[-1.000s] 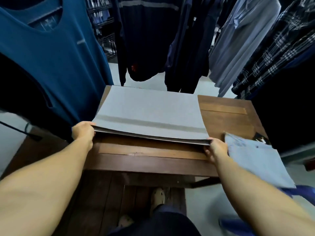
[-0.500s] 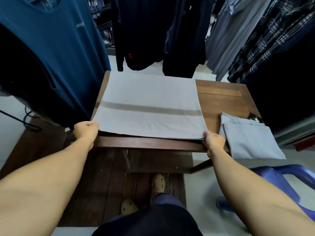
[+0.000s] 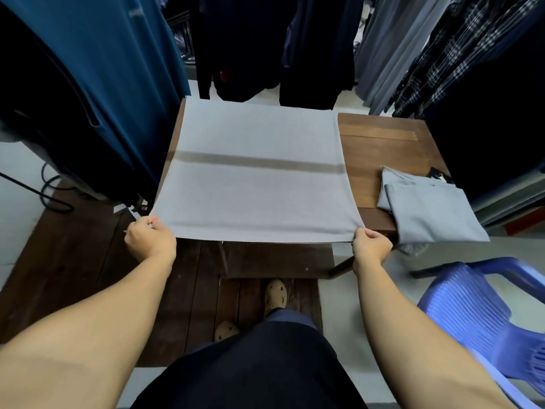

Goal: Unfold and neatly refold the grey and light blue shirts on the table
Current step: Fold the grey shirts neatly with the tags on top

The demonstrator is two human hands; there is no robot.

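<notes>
**A:** Nearest you, at 6 o'clock, one shoe (image 3: 275,293) stands on dark floorboards. A blue plastic chair (image 3: 472,314) sits at 4 o'clock.

**B:** Then your hands. Your left hand (image 3: 150,242) pinches the grey shirt (image 3: 253,196) at its 7 o'clock corner, thumb on top and fingers curled under. Your right hand (image 3: 371,246) pinches the 5 o'clock corner the same way.

**A:** The hem runs taut between your hands, just past the front edge of the table (image 3: 383,143). The rest of the shirt lies flat on the wood and covers the table's left part. A dark band (image 3: 259,162) crosses it from 9 to 3 o'clock.

**B:** The light blue shirt (image 3: 427,211) is at 3 o'clock from the grey one. It lies folded on the table's near right corner and overhangs the edge. Bare wood separates the two shirts.

**A:** Farthest from you, clothes hang round the table: a teal top (image 3: 103,69) at 10 o'clock, dark garments (image 3: 250,39) at 12, and a plaid shirt (image 3: 460,54) at 2.
</notes>
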